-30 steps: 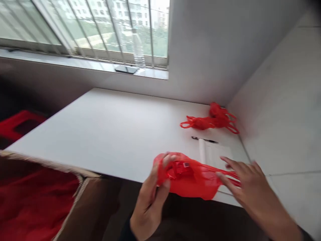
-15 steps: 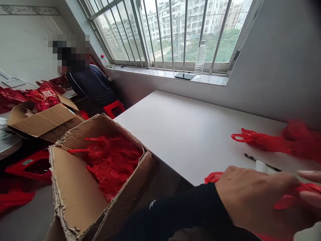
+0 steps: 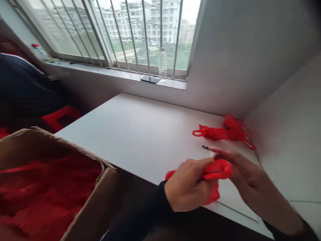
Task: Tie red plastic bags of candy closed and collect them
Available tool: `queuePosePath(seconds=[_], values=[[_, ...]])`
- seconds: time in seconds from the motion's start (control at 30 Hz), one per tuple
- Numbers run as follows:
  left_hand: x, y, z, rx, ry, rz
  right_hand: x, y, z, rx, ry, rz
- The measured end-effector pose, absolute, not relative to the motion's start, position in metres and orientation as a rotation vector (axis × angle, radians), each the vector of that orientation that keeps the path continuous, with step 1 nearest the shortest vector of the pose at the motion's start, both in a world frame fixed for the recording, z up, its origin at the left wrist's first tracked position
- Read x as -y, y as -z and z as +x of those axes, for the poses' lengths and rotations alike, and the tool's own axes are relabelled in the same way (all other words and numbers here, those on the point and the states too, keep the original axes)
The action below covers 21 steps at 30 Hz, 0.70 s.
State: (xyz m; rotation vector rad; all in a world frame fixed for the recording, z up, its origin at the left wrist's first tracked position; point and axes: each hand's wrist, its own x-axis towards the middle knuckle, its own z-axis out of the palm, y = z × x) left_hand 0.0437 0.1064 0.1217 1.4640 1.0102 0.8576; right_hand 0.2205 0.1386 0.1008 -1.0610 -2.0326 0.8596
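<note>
Bag [image 3: 222, 169], stretched out earlier, now bunched over near edge of counter [image 3: 140, 134]; gathering looks advanced. Left hand [image 3: 192, 185]: fingers curled round bag. Right hand [image 3: 247, 172]: fingers at bag, partly hidden; hold cannot be told.

Grey daylight enters through the window [image 3: 147, 33], its sky patches washed out to white, and leaves a soft, pale sheen on the surface [image 3: 140, 134]. The wall [image 3: 225, 60] beside it is dull grey, with a faint reddish tint near the bags [image 3: 215, 134]. Below the surface's edge it is almost black, and the left sleeve [image 3: 147, 207] sinks into that darkness. The box [image 3: 100, 184] is dim and smeared with blur; the right grip [image 3: 240, 165] is blurred too, while the bottle [image 3: 163, 65] reads more clearly. Wide-angle stretch tilts the bars [image 3: 131, 36], and the upper right corner is dark
</note>
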Motion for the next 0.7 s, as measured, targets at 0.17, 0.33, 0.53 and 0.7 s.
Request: queuePosePath(seconds=[0.17,0.33,0.53,0.7], values=[[-0.128,-0.110,0.035,-0.930,-0.858,1.228,-0.152,-0.118,0.231,1.886,-1.163,-1.067],[-0.138,-0.092,0.031,-0.981,-0.922,0.933,-0.155,-0.108,0.226,1.635,-1.227,-1.090],[-0.136,-0.093,0.023,-0.900,-0.921,0.894,-0.146,-0.103,0.229,1.800,-1.453,-1.014],[-0.130,-0.093,0.021,-0.876,-0.894,0.978,-0.155,-0.089,0.220,1.914,-1.095,-0.978]])
